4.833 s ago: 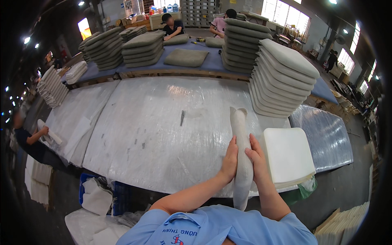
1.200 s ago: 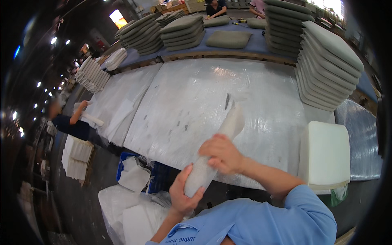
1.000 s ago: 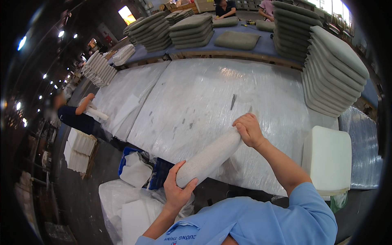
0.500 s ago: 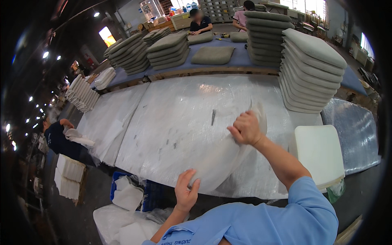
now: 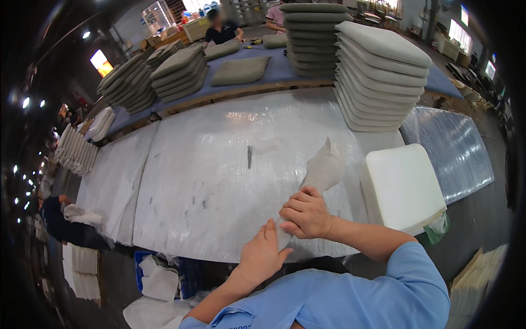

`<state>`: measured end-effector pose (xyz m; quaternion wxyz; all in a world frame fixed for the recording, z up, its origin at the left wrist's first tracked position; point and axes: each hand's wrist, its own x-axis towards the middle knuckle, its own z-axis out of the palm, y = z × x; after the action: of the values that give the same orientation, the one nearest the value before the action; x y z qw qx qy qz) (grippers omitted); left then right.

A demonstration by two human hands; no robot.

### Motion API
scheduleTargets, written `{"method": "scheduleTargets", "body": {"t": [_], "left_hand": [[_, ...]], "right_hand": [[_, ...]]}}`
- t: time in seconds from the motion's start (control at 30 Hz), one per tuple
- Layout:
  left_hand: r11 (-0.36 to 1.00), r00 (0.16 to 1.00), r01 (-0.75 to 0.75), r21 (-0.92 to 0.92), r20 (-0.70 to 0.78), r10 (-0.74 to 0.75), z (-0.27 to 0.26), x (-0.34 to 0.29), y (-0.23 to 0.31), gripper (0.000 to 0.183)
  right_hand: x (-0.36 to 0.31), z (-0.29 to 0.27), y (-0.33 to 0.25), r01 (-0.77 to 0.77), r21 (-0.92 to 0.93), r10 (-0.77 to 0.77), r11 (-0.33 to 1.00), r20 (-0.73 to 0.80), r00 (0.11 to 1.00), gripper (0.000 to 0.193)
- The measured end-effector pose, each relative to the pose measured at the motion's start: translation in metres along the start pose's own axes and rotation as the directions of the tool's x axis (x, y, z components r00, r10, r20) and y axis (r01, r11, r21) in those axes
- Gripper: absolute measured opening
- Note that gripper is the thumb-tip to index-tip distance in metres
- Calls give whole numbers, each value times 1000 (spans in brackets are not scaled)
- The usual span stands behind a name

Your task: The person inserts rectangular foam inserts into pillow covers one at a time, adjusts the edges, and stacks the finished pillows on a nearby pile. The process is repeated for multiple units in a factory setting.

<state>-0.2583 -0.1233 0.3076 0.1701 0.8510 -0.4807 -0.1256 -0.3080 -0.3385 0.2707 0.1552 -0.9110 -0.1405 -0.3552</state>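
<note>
My right hand [image 5: 308, 213] is closed in a fist around a thin, pale cloth [image 5: 324, 167], bunching it. The cloth's loose end sticks out beyond the fist over the table. Just to the left, my left hand [image 5: 260, 254] has its fingers stretched and its thumb apart. Its fingertips are against the right hand, beside a short bit of cloth below the fist. Both hands are above the near edge of a worktable [image 5: 208, 148] wrapped in clear plastic film.
White foam pads [image 5: 405, 186] lie stacked at right. Behind them rises a tall pile of light grey cushions [image 5: 378, 82]. More grey-green cushions [image 5: 241, 70] rest on a blue table. A narrow dark thing [image 5: 249, 157] is mid-table. Co-workers [image 5: 222, 30] sit beyond; another [image 5: 60, 219] works left.
My right hand has come down and nearer, gathering the spread cloth into a bunch. My left hand has moved right to meet it. The view has shifted to the right.
</note>
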Motion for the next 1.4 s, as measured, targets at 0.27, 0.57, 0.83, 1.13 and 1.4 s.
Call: {"method": "scheduleTargets", "body": {"t": [0.27, 0.57, 0.83, 1.13, 1.4], "left_hand": [[979, 969, 16, -202, 246, 35, 1, 12, -9, 82], [988, 989, -144, 51, -38, 146, -8, 10, -4, 89], [908, 968, -113, -403, 162, 193, 24, 8, 1, 95], [409, 922, 358, -839, 386, -15, 159, 24, -113, 63], [-255, 566, 757, -601, 799, -202, 226, 32, -128, 60]], "right_hand": [[2, -3, -4, -97, -17, 99, 995, 115, 988, 36], [10, -2, 26, 21, 59, -28, 998, 127, 991, 31], [-24, -42, 85, -50, 25, 48, 998, 76, 996, 21], [-58, -63, 98, -208, 69, 209, 976, 3, 978, 23], [-169, -110, 104, -849, 396, 923, 350, 10, 386, 48]]}}
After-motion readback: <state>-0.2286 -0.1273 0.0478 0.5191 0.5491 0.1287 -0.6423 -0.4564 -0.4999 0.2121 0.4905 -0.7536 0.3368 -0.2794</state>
